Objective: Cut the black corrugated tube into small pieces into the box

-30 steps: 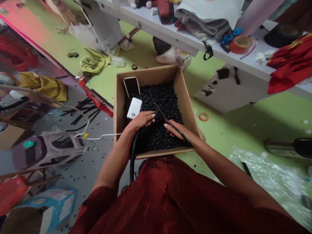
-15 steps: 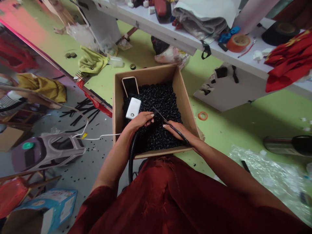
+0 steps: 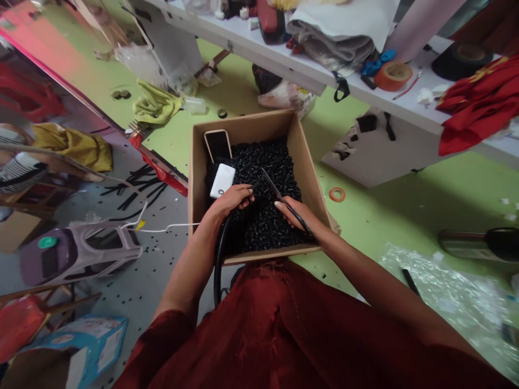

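Observation:
My left hand (image 3: 231,200) grips the end of a black corrugated plastic tube (image 3: 219,265), which rises from below the box edge. My right hand (image 3: 295,212) holds black-handled scissors (image 3: 277,190), their blades pointing up and left, close to the tube end. Both hands hover over a cardboard box (image 3: 243,127) filled with a heap of small black corrugated pieces (image 3: 275,165). A white power bank (image 3: 223,181) lies on the heap just beyond my left hand. A phone (image 3: 218,146) leans in the box's far left corner.
A white cable (image 3: 168,226) runs left from the box across the grey floor (image 3: 133,286). A white table edge (image 3: 284,70) overhead bears cloth and tape rolls. A plastic stool (image 3: 79,251) stands left; bubble wrap (image 3: 446,302) lies right on the green mat (image 3: 405,200).
The scissors have tilted, their tips moving up and to the right. My left hand sits slightly lower and further left over the box.

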Action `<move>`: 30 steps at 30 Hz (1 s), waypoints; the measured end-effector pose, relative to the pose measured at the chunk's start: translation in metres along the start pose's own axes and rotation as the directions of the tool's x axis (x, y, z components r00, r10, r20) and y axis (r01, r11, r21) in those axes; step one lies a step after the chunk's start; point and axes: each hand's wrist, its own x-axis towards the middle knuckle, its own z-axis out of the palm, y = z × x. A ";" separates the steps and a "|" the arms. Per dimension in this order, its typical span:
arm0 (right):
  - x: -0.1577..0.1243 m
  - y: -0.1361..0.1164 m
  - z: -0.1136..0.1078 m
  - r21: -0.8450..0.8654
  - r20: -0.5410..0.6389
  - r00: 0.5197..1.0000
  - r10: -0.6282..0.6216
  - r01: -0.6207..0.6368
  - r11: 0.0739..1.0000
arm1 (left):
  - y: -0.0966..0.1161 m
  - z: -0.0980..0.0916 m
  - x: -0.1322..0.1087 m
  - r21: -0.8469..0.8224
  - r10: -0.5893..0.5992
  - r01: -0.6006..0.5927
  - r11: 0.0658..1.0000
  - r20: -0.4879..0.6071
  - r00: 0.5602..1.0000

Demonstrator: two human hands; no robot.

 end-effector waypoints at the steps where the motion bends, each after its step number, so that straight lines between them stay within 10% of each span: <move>1: 0.000 0.001 0.000 0.014 -0.001 1.000 0.001 -0.001 1.000 | 0.002 0.000 -0.002 -0.045 0.007 -0.007 0.999 0.010 1.000; 12: 0.002 0.005 -0.001 0.123 0.010 0.999 0.053 -0.054 0.991 | 0.014 -0.009 -0.006 -0.438 0.086 -0.088 0.895 -0.023 0.996; 30: 0.003 0.008 0.001 0.082 0.048 0.999 0.024 -0.027 0.996 | 0.008 -0.002 -0.003 -0.287 0.101 -0.108 0.952 -0.042 0.994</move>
